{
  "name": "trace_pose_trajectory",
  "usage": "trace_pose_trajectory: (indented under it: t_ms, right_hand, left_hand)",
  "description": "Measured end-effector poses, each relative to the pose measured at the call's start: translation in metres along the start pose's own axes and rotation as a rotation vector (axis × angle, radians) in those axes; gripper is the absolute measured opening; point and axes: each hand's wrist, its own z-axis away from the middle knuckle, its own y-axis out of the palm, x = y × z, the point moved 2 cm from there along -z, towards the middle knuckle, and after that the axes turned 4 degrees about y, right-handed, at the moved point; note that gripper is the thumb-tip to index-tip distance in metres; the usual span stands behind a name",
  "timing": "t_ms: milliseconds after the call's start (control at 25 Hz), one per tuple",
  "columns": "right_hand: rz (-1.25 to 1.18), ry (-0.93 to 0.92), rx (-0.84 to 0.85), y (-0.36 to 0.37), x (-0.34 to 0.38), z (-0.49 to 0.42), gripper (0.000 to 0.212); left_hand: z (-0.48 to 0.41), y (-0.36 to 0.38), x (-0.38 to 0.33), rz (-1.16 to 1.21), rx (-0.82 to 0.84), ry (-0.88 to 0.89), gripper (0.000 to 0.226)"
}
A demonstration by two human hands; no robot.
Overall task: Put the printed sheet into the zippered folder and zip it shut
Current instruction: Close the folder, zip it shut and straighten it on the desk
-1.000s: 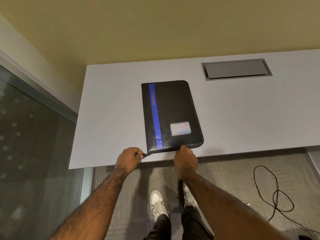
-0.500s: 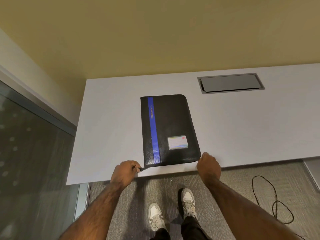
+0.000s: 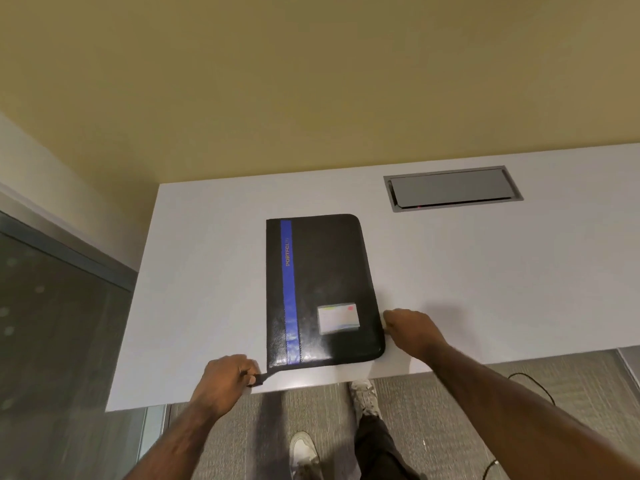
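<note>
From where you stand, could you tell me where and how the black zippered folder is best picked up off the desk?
I would probably grip the zippered folder at its near short edge, coming from the desk's front side. It lies flat with that edge close to the desk's front, so fingers may slide under there. The left hand already pinches a tab at its near-left corner.

The right hand (image 3: 412, 332) has travelled along the folder (image 3: 322, 292): a second ago it was at the middle of the near edge, then at the near right corner, and now it is against the lower part of the right edge, probably pulling the zip, though the slider is hidden. The camera view has tipped down a little too.
</note>
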Motion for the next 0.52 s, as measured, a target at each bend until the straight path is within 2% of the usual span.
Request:
trace_pose_trajectory:
  t_ms: [200,520]
  right_hand:
    - [0.067,-0.158,0.078,-0.019,-0.015,-0.038,0.026]
    - [0.030,-0.284,-0.017,-0.062,-0.035,-0.114,0.023]
  left_hand:
    - [-0.009,-0.010,-0.013,-0.076,0.060,-0.042,0.021]
    - [-0.026,-0.021,-0.039,-0.323,0.220,-0.198,0.011]
